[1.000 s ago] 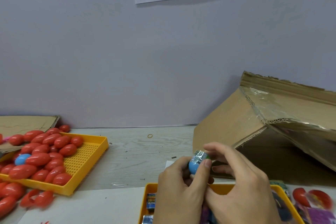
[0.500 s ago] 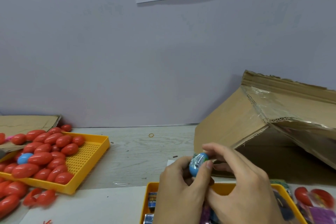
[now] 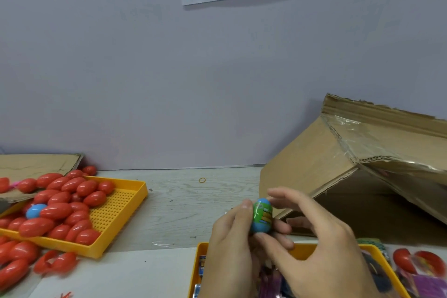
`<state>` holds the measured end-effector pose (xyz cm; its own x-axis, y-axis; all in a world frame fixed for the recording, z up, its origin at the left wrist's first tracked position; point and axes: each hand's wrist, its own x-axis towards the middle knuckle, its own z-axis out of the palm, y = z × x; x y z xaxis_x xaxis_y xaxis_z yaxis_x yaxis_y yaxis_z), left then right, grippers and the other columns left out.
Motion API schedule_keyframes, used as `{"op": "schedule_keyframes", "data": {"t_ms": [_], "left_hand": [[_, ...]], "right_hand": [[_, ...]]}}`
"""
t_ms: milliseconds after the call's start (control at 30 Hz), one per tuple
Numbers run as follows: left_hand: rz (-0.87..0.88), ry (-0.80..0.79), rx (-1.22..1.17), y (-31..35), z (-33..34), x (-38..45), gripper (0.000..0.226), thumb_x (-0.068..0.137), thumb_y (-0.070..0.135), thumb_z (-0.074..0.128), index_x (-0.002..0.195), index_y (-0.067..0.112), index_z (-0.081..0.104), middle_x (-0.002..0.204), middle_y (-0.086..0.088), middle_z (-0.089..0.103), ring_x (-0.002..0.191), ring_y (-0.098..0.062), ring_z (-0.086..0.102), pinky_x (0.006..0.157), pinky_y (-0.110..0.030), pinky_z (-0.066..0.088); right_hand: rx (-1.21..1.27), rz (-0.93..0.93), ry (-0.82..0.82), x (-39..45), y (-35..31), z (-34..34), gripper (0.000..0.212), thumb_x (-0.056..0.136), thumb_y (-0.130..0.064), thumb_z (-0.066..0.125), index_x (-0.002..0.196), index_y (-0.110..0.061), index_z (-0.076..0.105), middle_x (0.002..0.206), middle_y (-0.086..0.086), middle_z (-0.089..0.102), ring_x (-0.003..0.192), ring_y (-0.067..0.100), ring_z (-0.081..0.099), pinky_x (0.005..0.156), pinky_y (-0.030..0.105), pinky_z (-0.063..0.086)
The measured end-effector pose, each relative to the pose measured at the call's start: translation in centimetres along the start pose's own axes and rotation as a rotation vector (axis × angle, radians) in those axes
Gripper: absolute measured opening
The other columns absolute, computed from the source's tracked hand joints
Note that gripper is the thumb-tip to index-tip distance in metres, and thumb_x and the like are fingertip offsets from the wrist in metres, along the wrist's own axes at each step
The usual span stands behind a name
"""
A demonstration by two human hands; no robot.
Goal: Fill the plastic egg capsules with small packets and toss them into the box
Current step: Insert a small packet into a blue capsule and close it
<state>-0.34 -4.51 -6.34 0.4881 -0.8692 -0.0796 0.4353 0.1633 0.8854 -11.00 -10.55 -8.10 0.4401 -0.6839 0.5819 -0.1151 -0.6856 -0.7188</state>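
- A blue egg capsule, a green printed packet showing against its side, stands roughly upright, long axis near vertical, pinched in the left hand, thumb on its left flank and curled fingers beneath.
- Whether the packet sits inside the capsule or is wrapped round the outside cannot be told from this angle.
- The right hand hovers just right of the capsule with fingers loosely spread and straight; it appears to hold nothing, its fingertips close to the capsule but not clearly touching.
- The cardboard box lies tipped on its side beyond and to the right of both hands, its dark opening facing the person; the capsule is near the lower left edge of that opening.
- Judged from this layout, a toss would travel forward and rightward from the left hand, and the right hand stands between the capsule and the deeper part of the box.
- Directly below the hands sits a yellow tray of packets, mostly hidden by them.
- Well left of the left hand, a second yellow tray carries a heap of red capsules and one blue one.
- Some red capsules lie loose on the table around that tray.
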Motion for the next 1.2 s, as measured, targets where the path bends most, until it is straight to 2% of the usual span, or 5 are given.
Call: {"op": "schedule_keyframes", "data": {"t_ms": [267, 667, 867, 1033, 1200], "left_hand": [[-0.139, -0.078, -0.248, 0.8, 0.6, -0.5, 0.057, 0.075, 0.026, 0.048, 0.112, -0.017, 0.055, 0.071, -0.039, 0.062, 0.045, -0.036, 0.062, 0.042, -0.034, 0.054], [0.068, 0.168, 0.205, -0.2, 0.1, 0.3, 0.024, 0.072, 0.017, 0.078, 0.088, 0.001, 0.071, 0.072, -0.019, 0.074, 0.058, -0.029, 0.072, 0.053, -0.029, 0.058], [0.185, 0.262, 0.095, 0.3, 0.3, 0.4, 0.038, 0.065, 0.024, 0.070, 0.093, -0.001, 0.069, 0.080, -0.019, 0.075, 0.071, -0.031, 0.075, 0.057, -0.034, 0.062], [0.181, 0.313, 0.081, 1.9, 0.9, 0.7, 0.029, 0.066, 0.026, 0.069, 0.085, 0.005, 0.075, 0.088, -0.016, 0.076, 0.081, -0.029, 0.075, 0.062, -0.037, 0.057], [0.244, 0.168, 0.398, 4.8, 6.1, 3.0, 0.033, 0.056, 0.050, 0.076, 0.071, 0.020, 0.078, 0.058, 0.000, 0.067, 0.053, -0.009, 0.061, 0.062, -0.028, 0.052]], "right_hand": [[0.083, 0.077, -0.044, 0.2, -0.7, -0.2, 0.057, 0.064, -0.014, 0.089, 0.101, -0.051, 0.068, 0.110, -0.032, 0.061, 0.099, -0.004, 0.063, 0.081, 0.007, 0.045], [-0.208, 0.003, 0.015, 0.3, -0.1, 0.2, 0.054, 0.053, -0.007, 0.092, 0.099, -0.028, 0.073, 0.096, -0.025, 0.062, 0.097, -0.003, 0.055, 0.070, 0.019, 0.050], [-0.047, 0.164, -0.142, 0.9, -1.3, -0.4, 0.040, 0.082, -0.046, 0.068, 0.110, -0.060, 0.044, 0.111, -0.038, 0.047, 0.114, -0.015, 0.042, 0.081, 0.009, 0.045], [-0.038, 0.244, -0.165, 1.2, -0.8, -0.5, 0.032, 0.091, -0.054, 0.054, 0.120, -0.056, 0.041, 0.109, -0.038, 0.041, 0.109, -0.018, 0.039, 0.083, 0.010, 0.044], [0.026, 0.243, -0.186, 1.4, 0.1, -0.5, 0.029, 0.093, -0.051, 0.052, 0.121, -0.046, 0.054, 0.099, -0.029, 0.044, 0.086, -0.015, 0.047, 0.074, -0.004, 0.033]]}}
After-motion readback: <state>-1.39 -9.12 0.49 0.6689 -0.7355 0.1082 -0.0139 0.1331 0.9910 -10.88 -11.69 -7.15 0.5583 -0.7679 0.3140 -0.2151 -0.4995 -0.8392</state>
